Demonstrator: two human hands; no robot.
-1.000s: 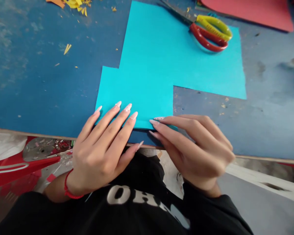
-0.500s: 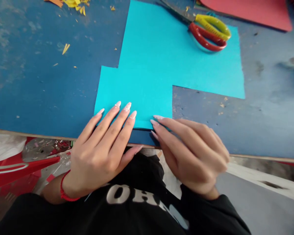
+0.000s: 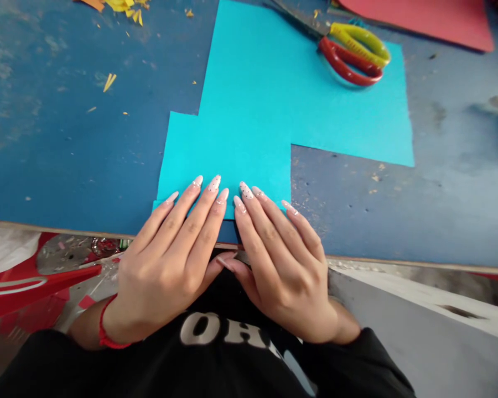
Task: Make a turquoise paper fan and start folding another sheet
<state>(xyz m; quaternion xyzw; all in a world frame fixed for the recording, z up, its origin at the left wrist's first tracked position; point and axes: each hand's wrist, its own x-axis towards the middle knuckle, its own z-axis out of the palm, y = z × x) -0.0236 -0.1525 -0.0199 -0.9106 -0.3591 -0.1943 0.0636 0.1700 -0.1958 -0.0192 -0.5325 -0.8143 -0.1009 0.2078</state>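
Seen from the head camera, the person's left hand (image 3: 166, 265), with a red thread bracelet (image 3: 108, 333) at its wrist, and right hand (image 3: 286, 271) lie side by side at 6 o'clock, both palm down. The fingers (image 3: 195, 218) of the left hand and the fingers (image 3: 265, 235) of the right are straight and narrowly spread, with long, pale, pointed nails. Their tips rest flat on the near part of a turquoise paper sheet (image 3: 249, 121), gripping nothing between them, and the two thumbs sit close together by the desk's near edge. The sheet has a stepped outline and lies in the middle of the blue-painted desk (image 3: 66, 155), its near edge just short of the desk's wooden rim. Scissors (image 3: 352, 55) with red and yellow-green handles lie on the sheet at 1 o'clock, their blades pointing towards 12 o'clock. A red paper sheet (image 3: 419, 19) lies past them at the top edge of the view. Yellow paper scraps (image 3: 120, 8) are scattered at 11 o'clock. A black sweatshirt (image 3: 216, 345) with white lettering fills the bottom of the view, and a red plastic strip (image 3: 33, 284) shows below the desk at 8 o'clock.
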